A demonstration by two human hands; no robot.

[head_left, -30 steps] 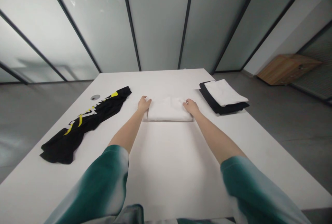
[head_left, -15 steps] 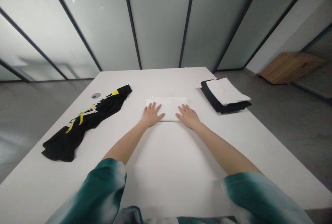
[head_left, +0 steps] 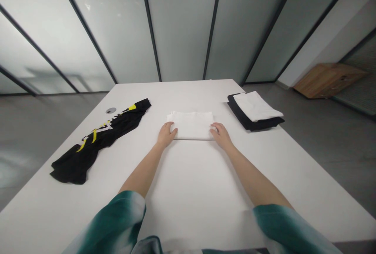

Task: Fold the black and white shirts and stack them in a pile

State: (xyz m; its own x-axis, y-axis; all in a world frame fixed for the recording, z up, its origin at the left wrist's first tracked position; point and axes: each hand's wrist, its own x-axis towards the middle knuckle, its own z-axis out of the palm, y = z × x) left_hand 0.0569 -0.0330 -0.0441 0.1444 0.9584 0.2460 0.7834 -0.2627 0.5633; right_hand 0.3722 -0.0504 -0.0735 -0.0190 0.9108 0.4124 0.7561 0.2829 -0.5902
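Note:
A folded white cloth [head_left: 192, 124] lies flat in the middle of the white table [head_left: 188, 183]. My left hand [head_left: 165, 135] is at its near left corner, with the fingers curled against the edge and the thumb on top. My right hand [head_left: 221, 135] grips the near right corner the same way. Both forearms reach out from teal and white sleeves.
A black garment with yellow and white print [head_left: 101, 136] lies spread at the left, near a round cable hole [head_left: 111, 110]. At the right, a folded white cloth sits on a folded black one [head_left: 255, 109]. A wooden cabinet [head_left: 329, 78] stands on the floor, far right.
A second ago my hands held the cloth's far corners. They then lay flat on top of it, and have now slid outward to grip the near corners.

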